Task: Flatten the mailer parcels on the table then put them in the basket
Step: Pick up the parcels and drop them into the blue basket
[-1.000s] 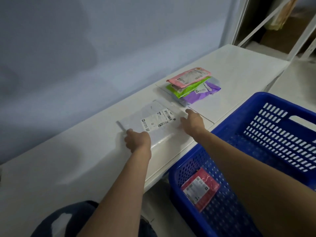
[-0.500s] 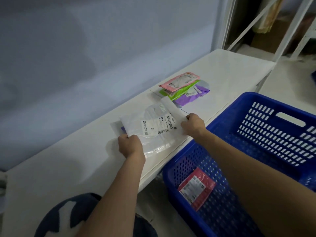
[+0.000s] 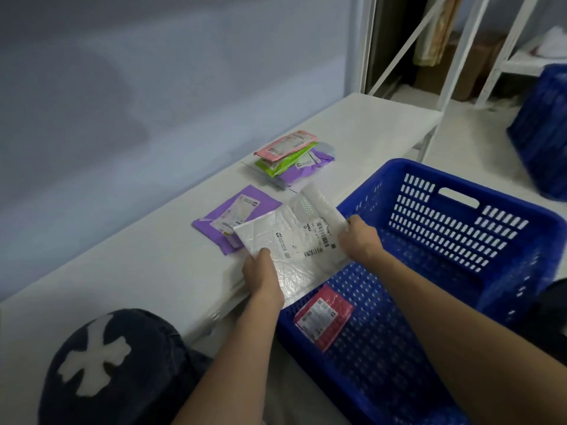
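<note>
At 7 o'clock in the view was a knee in dark cloth (image 3: 122, 378) with a white cross-shaped patch. Above it stretched the smooth white table (image 3: 138, 271), long and rectangular. On the table, at 11 o'clock from the hands, lay a flat purple mailer (image 3: 221, 217) with a white label, one corner hidden behind the white mailer. The left hand (image 3: 262, 279) gripped the lower left edge of the white mailer (image 3: 299, 250), with the thumb on top. This parcel was a rectangular padded envelope with a wrinkled, shiny surface and barcode labels. It was held across the table's near edge and the left rim of the basket, and its far flap was bent upward. At 12 o'clock from it, a small stack of mailers (image 3: 291, 156), pink, green and purple, lay on the table. The right hand (image 3: 359, 240) pinched the parcel's right edge. At 3 o'clock stood the blue plastic basket (image 3: 460, 237), its walls pierced with slots. On its bottom lay a flat red mailer (image 3: 325, 317) with a white label.
</note>
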A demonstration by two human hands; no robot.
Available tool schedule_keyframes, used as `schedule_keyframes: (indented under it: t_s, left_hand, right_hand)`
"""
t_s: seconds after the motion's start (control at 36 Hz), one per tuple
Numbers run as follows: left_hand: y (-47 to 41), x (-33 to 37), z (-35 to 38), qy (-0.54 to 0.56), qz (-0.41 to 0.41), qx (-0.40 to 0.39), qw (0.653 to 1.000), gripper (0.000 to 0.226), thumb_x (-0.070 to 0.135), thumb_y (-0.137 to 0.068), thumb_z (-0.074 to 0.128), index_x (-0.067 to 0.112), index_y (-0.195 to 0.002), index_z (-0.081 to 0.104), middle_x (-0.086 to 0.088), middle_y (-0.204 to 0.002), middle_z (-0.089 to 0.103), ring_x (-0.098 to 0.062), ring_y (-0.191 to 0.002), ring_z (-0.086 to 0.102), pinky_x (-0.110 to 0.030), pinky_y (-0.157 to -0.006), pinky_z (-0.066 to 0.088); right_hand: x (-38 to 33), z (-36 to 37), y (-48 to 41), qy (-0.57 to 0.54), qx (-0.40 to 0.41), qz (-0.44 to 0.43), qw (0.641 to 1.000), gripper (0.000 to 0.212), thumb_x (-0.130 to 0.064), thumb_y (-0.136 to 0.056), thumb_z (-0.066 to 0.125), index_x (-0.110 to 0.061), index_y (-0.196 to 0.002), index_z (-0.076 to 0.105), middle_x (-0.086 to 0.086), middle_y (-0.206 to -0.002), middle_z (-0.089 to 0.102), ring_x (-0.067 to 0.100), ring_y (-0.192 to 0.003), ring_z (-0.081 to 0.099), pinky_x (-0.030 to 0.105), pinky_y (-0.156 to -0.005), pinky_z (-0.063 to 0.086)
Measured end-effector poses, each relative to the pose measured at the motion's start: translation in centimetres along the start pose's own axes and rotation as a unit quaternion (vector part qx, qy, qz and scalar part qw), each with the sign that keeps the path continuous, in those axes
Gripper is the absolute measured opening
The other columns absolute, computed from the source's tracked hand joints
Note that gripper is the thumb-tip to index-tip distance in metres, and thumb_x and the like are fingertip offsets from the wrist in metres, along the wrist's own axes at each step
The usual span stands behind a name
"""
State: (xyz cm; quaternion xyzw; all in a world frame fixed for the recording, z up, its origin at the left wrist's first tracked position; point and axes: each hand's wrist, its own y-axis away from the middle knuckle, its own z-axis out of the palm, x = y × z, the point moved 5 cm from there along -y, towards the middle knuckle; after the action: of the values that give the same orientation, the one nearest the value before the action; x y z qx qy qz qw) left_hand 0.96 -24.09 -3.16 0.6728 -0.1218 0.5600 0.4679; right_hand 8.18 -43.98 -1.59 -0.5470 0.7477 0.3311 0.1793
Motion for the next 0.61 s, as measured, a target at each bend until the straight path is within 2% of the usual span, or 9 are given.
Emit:
schedule_keyframes:
  t_s: [0.06,0.17,0.22,0.33,0.42,0.44,0.53,0.56,0.61]
  left_hand:
    - [0.3,-1.1,0.4,0.002,-0.015,-0.003,1.000,0.020,0.016,-0.085,0.047,0.014,-0.095,0.064,-0.007,-0.090,0.068,-0.028,-0.080,0.066,-0.035,-0.067,0.056]
    - [-1.4,-4.6,1.3,0.013,-0.038,0.012,0.999,0.045,0.028,-0.079,0.038,0.013,-0.114,0.062,-0.012,-0.112,0.066,-0.033,-0.095,0.065,-0.047,-0.088,0.054]
    - [-2.8,-6.9,1.8,0.010,-0.068,0.018,0.997,0.046,0.027,-0.082,0.036,0.013,-0.118,0.061,-0.014,-0.114,0.065,-0.035,-0.096,0.064,-0.050,-0.088,0.053]
    - [-0.3,-7.0,2.6,-0.027,-0.129,0.007,0.991,0.038,0.014,-0.091,0.035,0.005,-0.114,0.063,-0.016,-0.107,0.067,-0.036,-0.091,0.066,-0.048,-0.083,0.056]
    - [0.1,-8.3,3.2,-0.070,-0.180,-0.006,0.981,0.038,0.011,-0.096,0.036,0.000,-0.127,0.054,-0.017,-0.120,0.060,-0.037,-0.111,0.059,-0.043,-0.093,0.051]
    - [0.0,-8.6,3.3,-0.075,-0.186,-0.011,0.980,0.037,0.011,-0.095,0.037,0.001,-0.127,0.054,-0.016,-0.119,0.060,-0.035,-0.109,0.060,-0.040,-0.088,0.053]
    - [0.2,-10.9,3.9,-0.054,-0.231,-0.030,0.971,0.026,0.005,-0.093,0.037,0.004,-0.103,0.061,-0.013,-0.088,0.064,-0.028,-0.070,0.061,-0.025,-0.046,0.053]
    - [0.1,-11.8,3.9,-0.043,-0.242,-0.032,0.969,0.026,0.004,-0.093,0.037,0.005,-0.101,0.061,-0.014,-0.085,0.064,-0.027,-0.067,0.060,-0.025,-0.041,0.052]
    - [-0.9,-14.1,3.9,-0.052,-0.259,-0.025,0.964,0.030,0.008,-0.092,0.037,0.005,-0.106,0.064,-0.017,-0.092,0.067,-0.031,-0.073,0.065,-0.037,-0.055,0.058]
  right_hand:
    - [1.1,0.1,0.2,-0.011,0.003,0.003,1.000,0.031,-0.019,-0.097,0.036,-0.009,-0.125,0.045,0.017,-0.115,0.057,0.030,-0.092,0.057,0.042,-0.078,0.052]
    - [3.4,-0.1,-0.2,-0.034,0.006,0.009,0.999,0.031,-0.026,-0.096,0.035,-0.012,-0.121,0.049,0.007,-0.097,0.056,0.023,-0.082,0.056,0.038,-0.071,0.052]
    - [4.6,-0.4,-0.7,-0.034,0.018,0.009,0.999,0.031,-0.026,-0.099,0.034,-0.011,-0.120,0.050,0.004,-0.090,0.053,0.020,-0.078,0.054,0.035,-0.067,0.048]
    - [7.0,-0.9,-2.0,-0.023,0.024,0.028,0.999,0.033,-0.025,-0.100,0.032,-0.010,-0.124,0.049,0.011,-0.105,0.055,0.027,-0.089,0.055,0.041,-0.078,0.052]
    - [9.2,-0.7,-3.1,-0.015,0.027,0.056,0.998,0.031,-0.021,-0.098,0.033,-0.010,-0.121,0.050,0.016,-0.113,0.057,0.031,-0.092,0.055,0.044,-0.084,0.052]
    - [9.6,-0.8,-3.2,-0.005,0.027,0.065,0.997,0.029,-0.020,-0.097,0.033,-0.009,-0.118,0.051,0.017,-0.112,0.057,0.032,-0.093,0.055,0.045,-0.085,0.052]
    - [11.7,0.0,-4.2,0.021,0.007,0.099,0.995,0.025,-0.023,-0.095,0.038,-0.008,-0.111,0.050,0.019,-0.112,0.056,0.036,-0.100,0.055,0.050,-0.092,0.048]
    - [12.2,0.3,-4.2,0.026,-0.008,0.106,0.994,0.024,-0.026,-0.096,0.039,-0.009,-0.110,0.049,0.018,-0.113,0.056,0.037,-0.102,0.055,0.051,-0.094,0.047]
    - [13.6,1.5,-4.9,0.048,-0.042,0.113,0.992,0.029,-0.031,-0.097,0.042,-0.009,-0.113,0.048,0.018,-0.116,0.055,0.035,-0.102,0.054,0.050,-0.096,0.046]
